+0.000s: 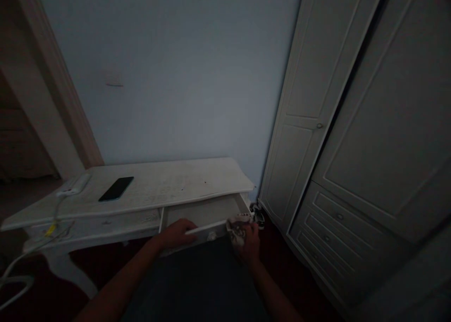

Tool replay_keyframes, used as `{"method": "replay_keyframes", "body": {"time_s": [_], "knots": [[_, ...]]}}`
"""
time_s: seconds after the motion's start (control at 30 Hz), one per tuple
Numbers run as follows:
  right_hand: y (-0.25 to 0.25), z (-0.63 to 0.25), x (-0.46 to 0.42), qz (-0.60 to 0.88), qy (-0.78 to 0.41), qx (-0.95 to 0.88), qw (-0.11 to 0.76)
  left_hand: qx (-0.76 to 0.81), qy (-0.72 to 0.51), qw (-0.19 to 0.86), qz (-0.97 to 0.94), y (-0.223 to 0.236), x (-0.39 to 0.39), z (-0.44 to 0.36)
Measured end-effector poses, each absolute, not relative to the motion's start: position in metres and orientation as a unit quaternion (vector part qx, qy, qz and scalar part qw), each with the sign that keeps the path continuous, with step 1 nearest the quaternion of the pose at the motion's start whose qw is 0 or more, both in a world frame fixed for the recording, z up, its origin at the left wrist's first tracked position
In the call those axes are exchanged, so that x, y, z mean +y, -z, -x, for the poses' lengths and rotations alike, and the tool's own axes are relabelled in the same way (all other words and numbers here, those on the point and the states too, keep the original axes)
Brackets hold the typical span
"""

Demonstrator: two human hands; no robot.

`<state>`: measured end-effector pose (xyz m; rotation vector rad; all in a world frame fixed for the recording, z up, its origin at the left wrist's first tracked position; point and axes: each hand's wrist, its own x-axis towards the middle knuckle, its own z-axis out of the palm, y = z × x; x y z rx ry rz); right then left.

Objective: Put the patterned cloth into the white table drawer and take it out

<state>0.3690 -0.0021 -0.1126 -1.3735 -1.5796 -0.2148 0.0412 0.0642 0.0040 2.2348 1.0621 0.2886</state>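
Fingers of the left hand (178, 233): grasping the left part of a drawer front, thumb over the top edge, the rest lower down against the outer face. Fingers of the right hand (251, 241): closed around a bunched, patterned cloth (237, 230), pale with brown, which lies against the right end of the same front and over its top edge. Drawer (200, 211): white, drawn out towards the person, its visible floor bare; one round knob (212, 236) on the face, between the two hands. Bench (176, 176): white, worn on top, with curved legs, housing the drawer on its right side. On the bench, towards the left: one dark phone (116, 189), lying flat; farther left, one white power strip (73, 184) near the end, with a pale cord (55, 209) hanging over the front edge and a yellow tag (51, 229) beside it. Beyond the bench's right end: dark and white objects low in the corner, too dim to identify. Behind: plain bluish wall (183, 68). To the right: white wardrobe (306, 78) with panelled doors and small drawers below. Underneath: dark red floor (282, 256).
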Motion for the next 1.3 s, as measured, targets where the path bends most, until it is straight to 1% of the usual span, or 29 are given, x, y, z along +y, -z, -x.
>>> {"method": "replay_keyframes", "body": {"time_s": [0.07,0.13,0.2,0.23,0.33,0.4,0.47,0.53,0.6,0.7,0.77,0.9,1.0,1.1,1.2,1.3], "knots": [[0.112,-0.342,-0.006,0.558,0.075,-0.681,0.468,0.408,-0.109,0.307,-0.853,-0.002,0.065,-0.042],[0.109,-0.321,-0.009,0.55,0.061,-0.721,0.416,0.407,-0.105,0.296,-0.858,-0.001,0.065,-0.043],[0.105,-0.318,-0.008,0.53,0.063,-0.761,0.368,0.401,-0.099,0.286,-0.865,-0.001,0.065,-0.043],[0.103,-0.325,-0.006,0.517,0.072,-0.775,0.356,0.398,-0.097,0.281,-0.868,-0.001,0.065,-0.043],[0.099,-0.368,0.0,0.512,0.105,-0.769,0.367,0.395,-0.093,0.269,-0.873,-0.002,0.064,-0.042],[0.099,-0.394,0.002,0.55,0.116,-0.722,0.404,0.399,-0.094,0.264,-0.873,-0.001,0.064,-0.042],[0.102,-0.401,0.002,0.582,0.115,-0.665,0.453,0.406,-0.097,0.257,-0.871,0.0,0.063,-0.042],[0.104,-0.385,0.0,0.593,0.104,-0.632,0.488,0.415,-0.097,0.247,-0.87,0.0,0.063,-0.043],[0.103,-0.355,-0.003,0.584,0.081,-0.656,0.471,0.423,-0.084,0.239,-0.87,0.0,0.062,-0.044],[0.093,-0.318,-0.006,0.527,0.066,-0.756,0.383,0.442,-0.055,0.228,-0.866,0.0,0.06,-0.046],[0.084,-0.314,-0.006,0.488,0.078,-0.797,0.347,0.455,-0.043,0.216,-0.863,-0.002,0.059,-0.048],[0.073,-0.353,0.0,0.476,0.106,-0.794,0.362,0.453,-0.026,0.2,-0.868,-0.007,0.058,-0.047],[0.07,-0.391,0.005,0.495,0.105,-0.758,0.411,0.445,-0.02,0.201,-0.873,-0.011,0.058,-0.043],[0.063,-0.407,0.008,0.509,0.081,-0.73,0.449,0.443,-0.017,0.212,-0.871,-0.013,0.056,-0.04],[0.055,-0.394,0.005,0.497,0.07,-0.757,0.418,0.449,-0.018,0.224,-0.865,-0.011,0.053,-0.039],[0.042,-0.359,-0.003,0.466,0.058,-0.798,0.377,0.447,-0.027,0.214,-0.868,-0.008,0.05,-0.04]]}}
